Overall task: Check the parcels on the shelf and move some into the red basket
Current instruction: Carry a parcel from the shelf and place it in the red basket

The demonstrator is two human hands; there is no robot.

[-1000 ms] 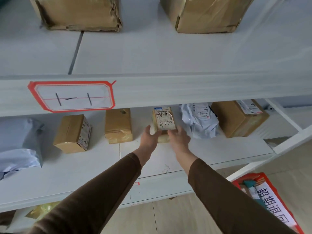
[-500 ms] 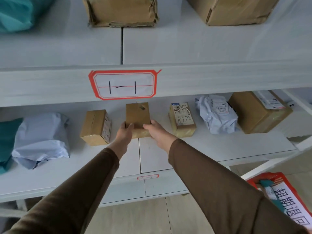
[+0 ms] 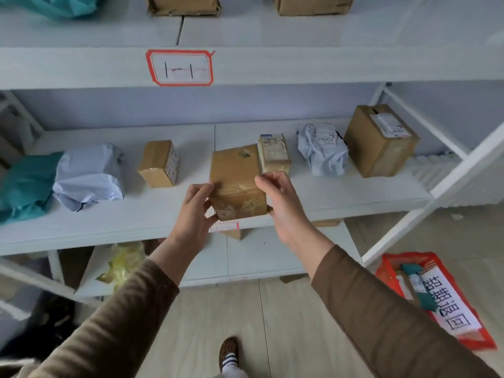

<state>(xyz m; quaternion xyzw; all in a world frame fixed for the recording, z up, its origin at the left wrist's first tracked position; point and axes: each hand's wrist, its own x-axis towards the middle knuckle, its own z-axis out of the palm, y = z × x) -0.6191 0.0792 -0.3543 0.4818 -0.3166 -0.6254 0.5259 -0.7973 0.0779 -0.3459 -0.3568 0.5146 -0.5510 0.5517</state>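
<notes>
A taped brown cardboard parcel (image 3: 236,184) is lifted off the middle shelf (image 3: 341,196), tilted toward me. My left hand (image 3: 194,214) grips its left side and my right hand (image 3: 283,205) grips its right side. On the shelf behind stand a small labelled parcel (image 3: 274,154), a crumpled white mailer bag (image 3: 321,151), a big brown box (image 3: 380,140), a small brown box (image 3: 159,163), a pale blue bag (image 3: 87,175) and a teal bag (image 3: 24,184). The red basket (image 3: 433,298) sits on the floor at the lower right with a white printed sign across it.
The upper shelf carries two brown boxes (image 3: 184,5) and a teal bag (image 3: 54,5); its front edge bears a red-framed label (image 3: 180,68). A yellow bag (image 3: 122,264) lies on the lowest shelf. White shelf struts (image 3: 441,192) run at the right. My shoe (image 3: 229,350) is on the wooden floor.
Both hands left the small labelled parcel, took the plain brown parcel to its left and have lifted it off the shelf toward me. The view dropped lower.
</notes>
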